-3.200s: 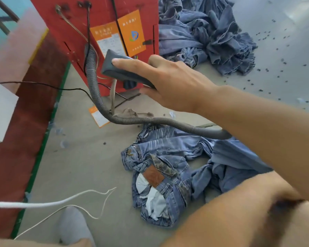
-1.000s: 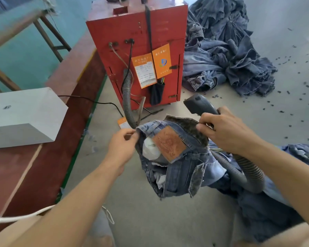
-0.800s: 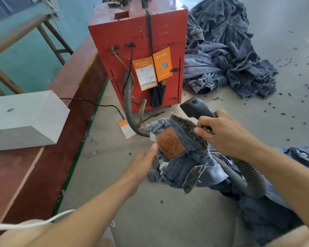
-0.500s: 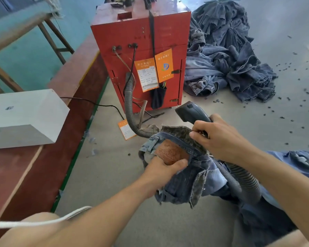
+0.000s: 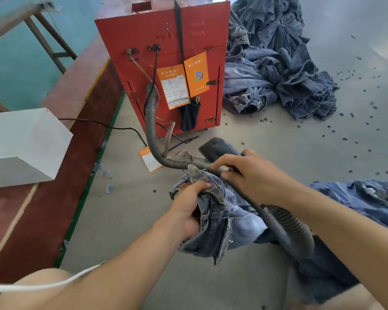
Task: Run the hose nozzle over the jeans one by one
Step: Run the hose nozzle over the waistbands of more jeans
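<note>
Head cam: our left hand (image 5: 189, 211) had its fingers clamped round the bunched waistband of the jeans (image 5: 220, 222), held just off the floor. Our right hand (image 5: 251, 175) gripped the hose nozzle (image 5: 217, 148), touching the denim, in front of the red machine (image 5: 166, 41).

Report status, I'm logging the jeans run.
Left hand grips jeans at waistband. Right hand holds hose nozzle above them. Hose drapes across jeans.
</note>
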### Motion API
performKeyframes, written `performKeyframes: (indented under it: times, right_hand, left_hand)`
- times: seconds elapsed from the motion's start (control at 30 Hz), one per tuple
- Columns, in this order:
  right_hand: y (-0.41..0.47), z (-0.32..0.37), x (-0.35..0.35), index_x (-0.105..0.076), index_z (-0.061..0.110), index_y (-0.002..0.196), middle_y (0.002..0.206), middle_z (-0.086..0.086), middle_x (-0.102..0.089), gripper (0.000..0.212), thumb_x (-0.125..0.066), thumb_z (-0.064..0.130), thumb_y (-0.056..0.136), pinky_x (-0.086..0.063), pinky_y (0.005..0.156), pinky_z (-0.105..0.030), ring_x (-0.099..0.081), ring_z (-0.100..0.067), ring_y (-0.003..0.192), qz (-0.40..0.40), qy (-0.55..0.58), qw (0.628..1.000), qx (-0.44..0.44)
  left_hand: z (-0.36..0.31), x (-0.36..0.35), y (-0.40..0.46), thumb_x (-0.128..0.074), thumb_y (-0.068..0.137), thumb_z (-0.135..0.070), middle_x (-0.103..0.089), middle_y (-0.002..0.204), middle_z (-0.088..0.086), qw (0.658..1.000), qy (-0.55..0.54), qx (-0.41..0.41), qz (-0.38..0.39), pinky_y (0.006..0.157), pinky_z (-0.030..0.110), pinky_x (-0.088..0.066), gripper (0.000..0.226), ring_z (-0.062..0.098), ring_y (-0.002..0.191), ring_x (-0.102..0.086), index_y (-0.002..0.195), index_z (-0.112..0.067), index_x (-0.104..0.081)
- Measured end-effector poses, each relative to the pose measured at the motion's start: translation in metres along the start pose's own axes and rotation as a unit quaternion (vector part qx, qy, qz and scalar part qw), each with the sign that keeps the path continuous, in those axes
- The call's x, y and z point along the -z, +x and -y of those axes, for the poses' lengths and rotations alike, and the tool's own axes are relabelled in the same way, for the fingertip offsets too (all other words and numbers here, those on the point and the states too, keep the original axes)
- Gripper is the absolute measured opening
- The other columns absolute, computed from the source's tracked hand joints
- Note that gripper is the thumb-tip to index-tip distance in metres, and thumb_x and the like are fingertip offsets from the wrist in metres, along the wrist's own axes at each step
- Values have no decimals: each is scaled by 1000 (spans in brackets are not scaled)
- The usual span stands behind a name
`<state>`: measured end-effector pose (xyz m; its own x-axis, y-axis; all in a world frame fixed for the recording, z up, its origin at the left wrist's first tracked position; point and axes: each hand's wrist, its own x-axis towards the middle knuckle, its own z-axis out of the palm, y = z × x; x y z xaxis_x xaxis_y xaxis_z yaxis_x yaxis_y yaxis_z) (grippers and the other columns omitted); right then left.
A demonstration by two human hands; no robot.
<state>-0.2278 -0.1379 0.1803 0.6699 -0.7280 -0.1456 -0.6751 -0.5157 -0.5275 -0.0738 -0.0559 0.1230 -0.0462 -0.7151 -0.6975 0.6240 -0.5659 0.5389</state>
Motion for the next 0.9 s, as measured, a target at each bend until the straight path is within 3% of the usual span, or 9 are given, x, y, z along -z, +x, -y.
performKeyframes:
  times: [0.07,0.17,0.27,0.33,0.5,0.6,0.7,0.83,0.9]
  right_hand:
    - [-7,-11,18,-30,73,141,96,5,-50,50,-50,43,106,-38,62,-17,-58,-12,73,-25,-4,1000,-5]
    - [-26,-30,48,-5,64,152,65,10,-60,78,-60,49,99,-39,42,-14,-62,-5,47,-63,27,995,-70]
    - [-53,-43,64,-47,55,120,60,4,-66,36,-60,64,88,-46,38,-19,-63,-10,42,-14,48,994,-99]
    - [-67,-47,64,-51,56,94,65,7,-68,13,-63,58,90,-50,39,-26,-61,-14,41,44,86,990,-105]
    - [-79,-57,47,-54,51,102,72,6,-71,12,-60,57,94,-50,44,-23,-64,-18,46,126,64,983,-117]
    - [-74,-56,34,-54,46,107,81,20,-69,20,-57,61,94,-48,51,-18,-64,-7,54,136,26,987,-75]
    - [-64,-48,20,-53,46,108,89,33,-63,19,-57,60,96,-45,59,-11,-62,2,68,101,29,994,-35]
    - [-50,-47,15,-54,39,108,67,8,-66,18,-61,50,96,-42,48,-18,-61,-2,52,-47,85,993,-70]
    - [-52,-52,25,-55,37,102,59,4,-65,12,-63,45,97,-45,45,-23,-58,-7,43,-35,114,989,-91]
  left_hand:
    - [-2,7,4,-51,98,-22,-69,105,20,1000,-5,7,-27,85,41,-55,22,33,84,-65,108,-9,-67]
    - [-15,23,7,-40,105,-29,-71,116,24,999,-48,8,-25,89,46,-53,40,36,96,-67,113,-2,-69]
    - [-23,43,11,-38,107,-38,-68,125,28,995,-95,8,-1,90,53,-50,54,42,105,-70,119,4,-69]
    - [-23,52,11,-39,106,-41,-68,126,28,995,-102,13,17,89,52,-51,59,43,103,-73,111,5,-76]
    - [-20,56,5,-46,99,-48,-62,138,24,994,-75,16,75,97,51,-54,58,42,123,-64,124,-2,-72]
    - [-20,51,3,-46,99,-50,-59,143,23,991,-62,19,115,100,53,-55,60,41,129,-60,129,-3,-69]
    - [-18,49,6,-42,100,-56,-60,142,22,990,-59,19,124,97,52,-56,65,39,128,-61,129,-5,-70]
    - [-20,47,4,-33,99,-73,-57,146,20,992,-41,10,115,102,52,-53,81,38,134,-57,135,-9,-66]
    - [-22,48,5,-42,103,-62,-60,143,21,994,-26,-18,108,101,52,-53,67,38,131,-59,133,-9,-68]
